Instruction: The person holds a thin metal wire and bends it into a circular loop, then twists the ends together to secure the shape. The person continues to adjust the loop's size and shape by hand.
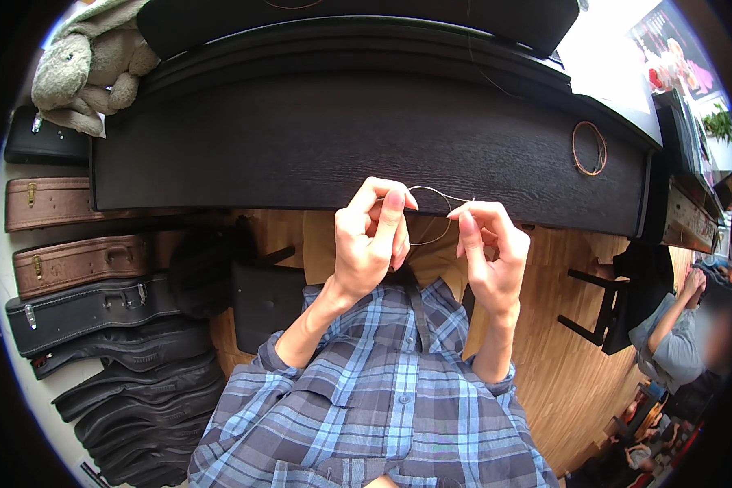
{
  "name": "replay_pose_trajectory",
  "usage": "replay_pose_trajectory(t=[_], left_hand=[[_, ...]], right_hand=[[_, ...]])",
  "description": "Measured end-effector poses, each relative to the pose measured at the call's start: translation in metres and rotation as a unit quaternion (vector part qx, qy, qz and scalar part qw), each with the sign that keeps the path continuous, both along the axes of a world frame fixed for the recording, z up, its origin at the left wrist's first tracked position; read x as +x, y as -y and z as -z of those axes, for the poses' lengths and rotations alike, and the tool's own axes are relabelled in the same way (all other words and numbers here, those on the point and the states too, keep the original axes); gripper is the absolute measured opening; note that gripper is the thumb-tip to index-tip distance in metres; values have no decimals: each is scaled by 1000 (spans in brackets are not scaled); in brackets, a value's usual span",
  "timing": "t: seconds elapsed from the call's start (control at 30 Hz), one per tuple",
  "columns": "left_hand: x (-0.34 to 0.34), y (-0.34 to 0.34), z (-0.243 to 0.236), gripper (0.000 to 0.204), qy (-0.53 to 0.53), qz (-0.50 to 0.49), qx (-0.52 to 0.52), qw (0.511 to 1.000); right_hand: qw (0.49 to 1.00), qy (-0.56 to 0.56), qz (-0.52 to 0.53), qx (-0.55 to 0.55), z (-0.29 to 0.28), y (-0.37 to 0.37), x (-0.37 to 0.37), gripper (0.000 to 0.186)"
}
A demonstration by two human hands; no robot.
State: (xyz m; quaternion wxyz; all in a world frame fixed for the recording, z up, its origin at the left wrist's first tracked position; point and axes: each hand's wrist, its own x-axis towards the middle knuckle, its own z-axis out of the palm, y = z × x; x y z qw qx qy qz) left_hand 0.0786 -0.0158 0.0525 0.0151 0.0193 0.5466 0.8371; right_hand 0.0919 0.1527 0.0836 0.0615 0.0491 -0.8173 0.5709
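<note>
Black worktop [285, 138] ahead, copper-coloured wire coil [603, 149] on its right; at its near edge I log a thin wire loop [449, 202] pinched by left hand [372, 237] and right hand [491, 254], and I'd keep its curve round, avoiding kinks.

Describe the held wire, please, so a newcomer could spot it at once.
Find the black wooden top, then left hand and right hand by its near edge. Between them curves a thin wire, pale and held, unlike the coppery coil lying farther right.
</note>
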Motion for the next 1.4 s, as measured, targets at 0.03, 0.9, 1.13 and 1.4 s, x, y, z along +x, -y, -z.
replay_pose_trajectory(t=[0.03,0.9,1.13,1.4], left_hand=[[0,0,0,26,1,6,3,1000],[-1,16,-9,28,-38,37,130,990],[3,11,-15,27,-27,50,146,988],[2,6,-19,24,11,67,103,992]], right_hand=[[1000,4,-2,-19,1,-2,1,9],[990,36,124,-65,10,-46,-9,18],[1000,24,-5,-9,8,-12,-10,17],[996,-56,-61,13,2,2,-11,24]])
